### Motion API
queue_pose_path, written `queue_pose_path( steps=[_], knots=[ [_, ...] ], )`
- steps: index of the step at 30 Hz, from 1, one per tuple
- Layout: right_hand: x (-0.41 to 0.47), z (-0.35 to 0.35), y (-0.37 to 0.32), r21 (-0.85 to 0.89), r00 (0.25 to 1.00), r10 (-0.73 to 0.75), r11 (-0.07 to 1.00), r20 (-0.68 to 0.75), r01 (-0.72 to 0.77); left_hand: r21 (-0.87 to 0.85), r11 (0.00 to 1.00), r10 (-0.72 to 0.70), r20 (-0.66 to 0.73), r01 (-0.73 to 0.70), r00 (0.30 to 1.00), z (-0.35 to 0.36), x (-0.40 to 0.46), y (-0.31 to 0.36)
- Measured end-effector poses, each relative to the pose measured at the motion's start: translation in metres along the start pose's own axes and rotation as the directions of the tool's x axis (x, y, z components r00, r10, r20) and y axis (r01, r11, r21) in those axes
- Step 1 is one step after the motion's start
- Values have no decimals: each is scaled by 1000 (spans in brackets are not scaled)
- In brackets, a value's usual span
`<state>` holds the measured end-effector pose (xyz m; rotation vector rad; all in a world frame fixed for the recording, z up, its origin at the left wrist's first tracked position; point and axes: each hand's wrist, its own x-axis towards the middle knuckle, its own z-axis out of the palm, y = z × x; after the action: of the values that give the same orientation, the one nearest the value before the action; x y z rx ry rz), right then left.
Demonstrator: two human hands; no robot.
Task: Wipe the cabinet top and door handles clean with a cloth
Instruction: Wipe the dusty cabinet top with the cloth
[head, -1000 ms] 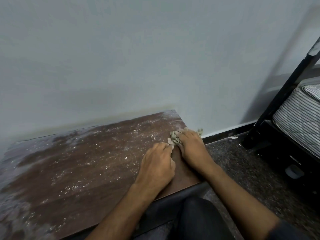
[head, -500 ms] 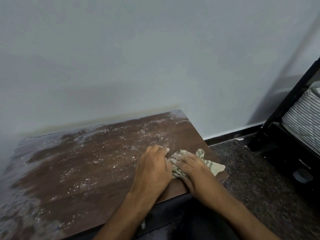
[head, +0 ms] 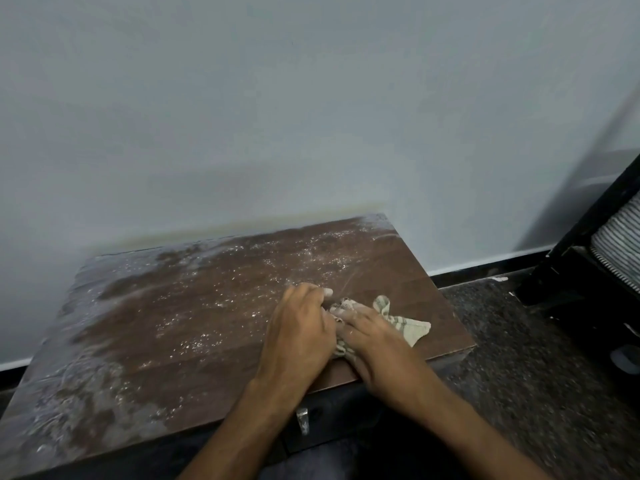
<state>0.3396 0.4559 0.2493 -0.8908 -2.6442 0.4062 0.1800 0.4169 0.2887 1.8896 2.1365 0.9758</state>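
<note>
The brown wooden cabinet top is dusted with white powder, thickest along its left and back edges. A small striped beige cloth lies crumpled near the front right corner. My right hand lies flat on the cloth and presses it onto the wood. My left hand rests beside it on the top, its fingers lightly bent and touching the cloth's left end. A metal door handle shows below the front edge, between my forearms.
A pale wall rises directly behind the cabinet. Speckled dark floor lies to the right. A black metal frame with a striped mattress stands at the far right.
Both hands and the cloth have drawn back from the right back edge toward the front right corner. The cloth now spreads out to the right of my right hand.
</note>
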Motion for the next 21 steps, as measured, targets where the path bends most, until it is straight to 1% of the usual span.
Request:
queue_pose_path(
  steps=[2, 3, 4, 6, 7, 8, 9, 11, 12, 13, 14, 15, 16, 17, 19, 20, 21],
  knots=[
    [17, -9, 26, 16, 999, 23, 1000, -35, -23, 3, 1000, 2, 16, -2, 1000, -1, -2, 0],
    [31, -15, 44, 7, 995, 68, 998, -77, -68, 0, 1000, -4, 23, 4, 1000, -2, -3, 0],
    [45, -22, 63, -10, 983, 142, 989, -118, -144, -4, 1000, -10, 27, 10, 1000, -3, -4, -1],
    [70, -27, 85, -46, 939, 309, 947, -153, -319, -2, 1000, -24, 23, 24, 999, -7, -7, -4],
    [79, -25, 84, -58, 923, 351, 930, -161, -364, 6, 999, -31, 14, 31, 999, -9, -8, -6],
    [86, -21, 75, -67, 920, 358, 926, -161, -372, 13, 999, -43, 5, 43, 999, -11, -8, -8],
    [89, -17, 60, -63, 934, 325, 940, -147, -336, 19, 998, -60, -6, 60, 998, -12, -7, -11],
    [80, -4, 23, -13, 987, 126, 992, -103, -128, 21, 996, -91, -37, 92, 995, -14, -3, -18],
    [69, 3, 10, 5, 998, 19, 1000, -60, -19, 22, 994, -101, -51, 103, 994, -15, -2, -21],
    [58, 4, 4, 12, 998, -55, 998, -14, 55, 23, 994, -108, -56, 109, 993, -16, -1, -23],
    [49, 0, 6, 16, 996, -91, 996, 7, 91, 25, 994, -102, -52, 103, 993, -18, -2, -25],
    [43, -5, 16, 11, 997, -82, 997, 5, 82, 27, 995, -95, -42, 96, 995, -21, -4, -26],
    [40, -11, 32, 4, 999, -34, 999, -16, 34, 24, 996, -88, -28, 89, 996, -23, -6, -27],
    [41, -16, 50, 0, 997, 53, 999, -57, -53, 19, 996, -85, -17, 85, 996, -25, -8, -27],
    [52, -26, 70, -38, 957, 246, 966, -155, -255, 0, 997, -77, -2, 77, 997, -25, -11, -27],
    [57, -24, 64, -57, 940, 295, 950, -170, -308, -6, 997, -77, 1, 77, 997, -24, -12, -26],
    [61, -17, 51, -65, 946, 280, 954, -161, -293, -1, 996, -85, 6, 85, 996, -22, -12, -26]
  ],
)
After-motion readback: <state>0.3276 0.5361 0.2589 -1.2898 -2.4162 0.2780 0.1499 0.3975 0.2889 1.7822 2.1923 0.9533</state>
